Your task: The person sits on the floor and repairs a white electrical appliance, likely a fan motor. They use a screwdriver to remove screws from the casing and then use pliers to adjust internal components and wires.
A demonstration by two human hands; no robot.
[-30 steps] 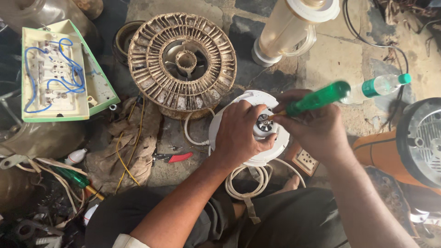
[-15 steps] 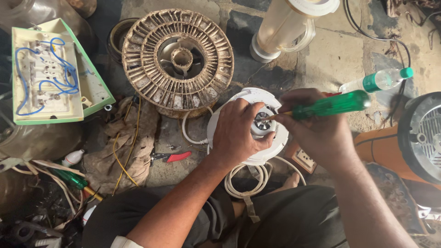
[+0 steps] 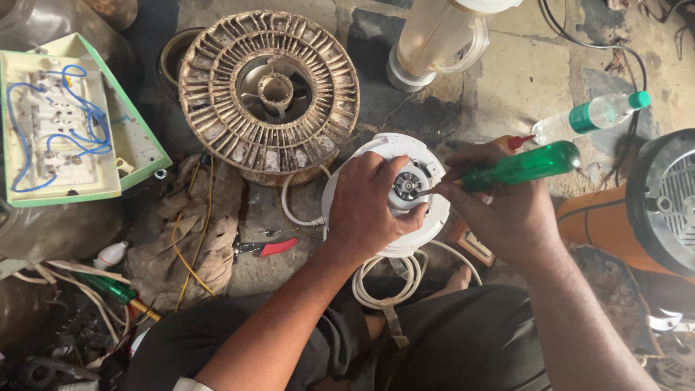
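The left hand (image 3: 369, 210) clasps the white motor base (image 3: 427, 221); the right hand (image 3: 499, 210) grips the screwdriver (image 3: 517, 168), whose tip could slip and gouge the left-hand fingers (image 3: 394, 171).

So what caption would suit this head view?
Left hand steadies a white round appliance base while the right hand works a green-handled screwdriver at its centre.

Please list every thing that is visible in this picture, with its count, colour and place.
round white plastic appliance base: 1, white, centre, under both hands
green-handled screwdriver: 1, green, tip at the base's middle
dusty ribbed round fan housing: 1, brown, upper middle
open switch board with blue wires: 1, cream and green, left
clear plastic bottle with green cap: 1, upper right
coiled white cord: 1, white, below the base
left hand: on the base
right hand: holds the screwdriver
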